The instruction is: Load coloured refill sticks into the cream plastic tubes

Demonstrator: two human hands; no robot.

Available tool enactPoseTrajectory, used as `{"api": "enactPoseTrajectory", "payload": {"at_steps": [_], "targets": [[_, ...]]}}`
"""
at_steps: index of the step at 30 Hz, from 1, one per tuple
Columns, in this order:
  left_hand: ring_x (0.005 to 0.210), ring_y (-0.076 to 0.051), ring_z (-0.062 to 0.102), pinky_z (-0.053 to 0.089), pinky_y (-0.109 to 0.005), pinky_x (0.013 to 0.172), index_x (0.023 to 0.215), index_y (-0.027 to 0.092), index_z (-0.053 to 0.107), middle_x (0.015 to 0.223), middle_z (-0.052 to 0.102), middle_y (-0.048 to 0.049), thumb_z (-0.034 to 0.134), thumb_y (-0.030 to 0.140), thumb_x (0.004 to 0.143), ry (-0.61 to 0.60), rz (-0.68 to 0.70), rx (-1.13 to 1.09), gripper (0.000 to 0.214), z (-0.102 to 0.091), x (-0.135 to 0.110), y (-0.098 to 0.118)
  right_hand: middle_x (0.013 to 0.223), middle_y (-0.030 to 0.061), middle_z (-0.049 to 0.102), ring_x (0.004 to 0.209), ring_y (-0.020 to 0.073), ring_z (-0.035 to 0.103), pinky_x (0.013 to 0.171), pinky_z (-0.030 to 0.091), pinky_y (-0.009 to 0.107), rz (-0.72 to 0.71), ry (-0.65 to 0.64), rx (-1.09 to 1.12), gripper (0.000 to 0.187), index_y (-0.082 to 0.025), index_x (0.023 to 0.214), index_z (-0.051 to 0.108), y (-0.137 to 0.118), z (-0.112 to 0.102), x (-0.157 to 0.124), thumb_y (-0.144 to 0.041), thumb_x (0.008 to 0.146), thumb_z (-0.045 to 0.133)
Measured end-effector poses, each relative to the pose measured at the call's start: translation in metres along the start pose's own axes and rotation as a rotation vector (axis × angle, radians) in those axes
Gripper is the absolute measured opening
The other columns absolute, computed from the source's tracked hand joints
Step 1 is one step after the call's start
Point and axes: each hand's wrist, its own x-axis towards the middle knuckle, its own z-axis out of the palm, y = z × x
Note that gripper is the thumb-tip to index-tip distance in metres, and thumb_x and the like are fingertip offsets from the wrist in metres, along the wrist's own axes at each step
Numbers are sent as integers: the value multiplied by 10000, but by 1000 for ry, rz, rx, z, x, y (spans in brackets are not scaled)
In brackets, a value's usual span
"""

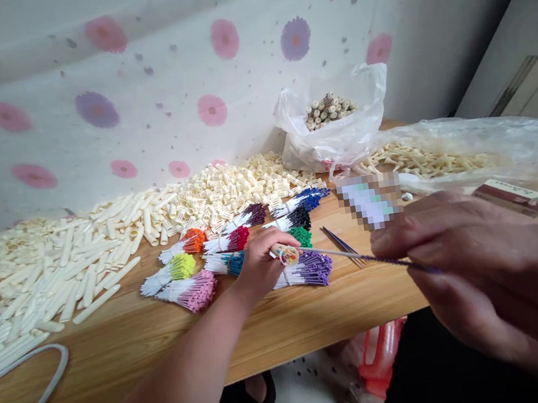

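Note:
My left hand (258,264) is closed around a cream pen barrel (287,254); colored tips show inside its open end, which faces me. Large and blurred in the foreground, my right hand (491,269) pinches a thin purple-and-white pen refill (383,259) between thumb and fingers. The refill's white end reaches to the barrel's mouth; whether it is inside I cannot tell. Around my left hand lie tied bundles of refills, among them purple (314,267), pink (196,292), yellow (180,267), orange (194,241), red (237,238), green (301,237) and blue (312,198).
Loose cream barrels (87,269) and short cream parts (246,184) are heaped along the wall. Slim tweezers-like tools (341,246) lie near the purple bundle. A plastic bag (335,141) of assembled pieces stands behind, with cream parts (419,162) beside it. A white cable (57,374) curves at left.

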Motion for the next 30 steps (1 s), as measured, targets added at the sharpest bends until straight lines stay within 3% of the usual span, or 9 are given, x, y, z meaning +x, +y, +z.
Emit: {"api": "enactPoseTrajectory", "payload": {"at_steps": [8, 14, 19, 23, 26, 30], "targets": [[717, -155, 559, 441, -284, 703, 801, 180, 658, 769, 623, -29, 587, 292, 824, -134, -92, 14, 134, 0, -9, 0, 823, 29, 709, 760, 158, 670, 683, 568, 252, -48, -170, -108, 133, -281, 867, 630, 2, 20, 2, -172, 835, 561], [689, -157, 533, 419, -281, 676, 753, 182, 650, 724, 595, -29, 557, 397, 838, -143, -81, 1, 249, 0, -8, 5, 914, 52, 701, 844, 167, 662, 741, 560, 300, -63, -116, -9, 245, -251, 976, 584, 9, 38, -3, -76, 815, 526], [680, -147, 514, 401, -271, 680, 729, 180, 639, 723, 592, -23, 584, 395, 831, -116, -43, 7, 244, -1, -9, 7, 851, 50, 686, 814, 167, 647, 730, 547, 309, -27, -73, 1, 199, -231, 967, 599, 14, 52, -6, -91, 835, 548], [744, -167, 517, 399, -281, 715, 873, 172, 637, 782, 578, -38, 561, 478, 830, -134, 20, 19, 318, -6, -9, 10, 914, 60, 646, 843, 163, 608, 725, 525, 309, 0, -52, -41, 233, -214, 1005, 605, 17, 59, -12, -70, 828, 556], [843, -197, 511, 400, -310, 779, 1103, 178, 587, 913, 568, -71, 415, 589, 857, -161, 63, 65, 509, -8, -11, 12, 931, 53, 581, 834, 148, 572, 691, 505, 289, 52, -34, -102, 237, -219, 977, 617, 22, 64, -17, -52, 825, 544], [871, -196, 504, 404, -314, 794, 1189, 204, 547, 927, 535, -69, 290, 535, 919, -141, 52, 123, 499, -6, -15, 14, 907, 48, 508, 839, 156, 543, 685, 499, 302, 47, 22, -168, 167, -214, 898, 613, 28, 65, -20, -80, 798, 597]]}}
